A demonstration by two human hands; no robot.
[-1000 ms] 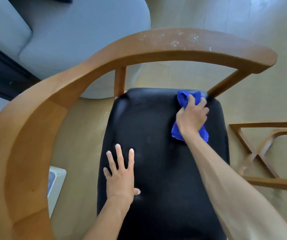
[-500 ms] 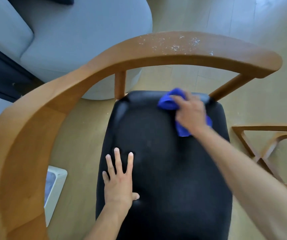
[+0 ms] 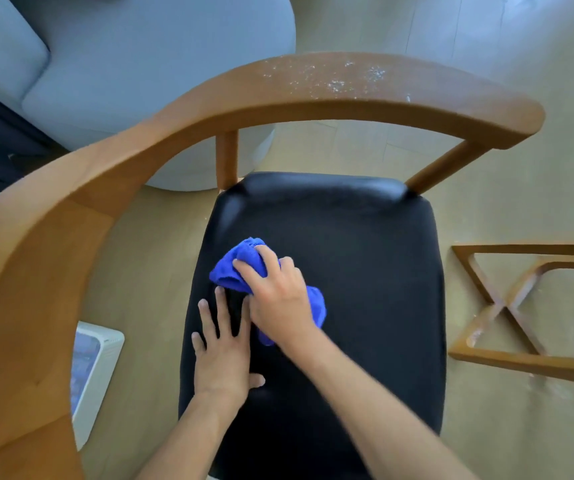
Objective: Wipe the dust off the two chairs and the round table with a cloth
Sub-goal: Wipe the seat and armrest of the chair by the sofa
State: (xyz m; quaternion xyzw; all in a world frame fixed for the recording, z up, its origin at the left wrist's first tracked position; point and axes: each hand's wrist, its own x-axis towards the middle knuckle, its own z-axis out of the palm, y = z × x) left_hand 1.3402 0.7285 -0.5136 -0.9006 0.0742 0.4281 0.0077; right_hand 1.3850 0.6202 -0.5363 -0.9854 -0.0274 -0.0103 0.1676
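Your right hand (image 3: 278, 299) grips the bunched blue cloth (image 3: 240, 268) near the black seat's (image 3: 358, 271) left edge, just ahead of your left hand (image 3: 223, 351), which lies spread flat on the seat. Keep strokes overlapping toward the edges. Then take the speckled wooden backrest (image 3: 330, 84).

Cloth (image 3: 240, 268) on chair seat (image 3: 365, 271), sofa (image 3: 122, 81) behind chair, wooden frame (image 3: 521, 306) right of it

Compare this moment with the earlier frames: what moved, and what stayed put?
The right hand, gripping the blue cloth, swept from the seat's far right corner toward its left side, near the left hand. The left hand stayed flat on the seat; white dust remains on the armrest.
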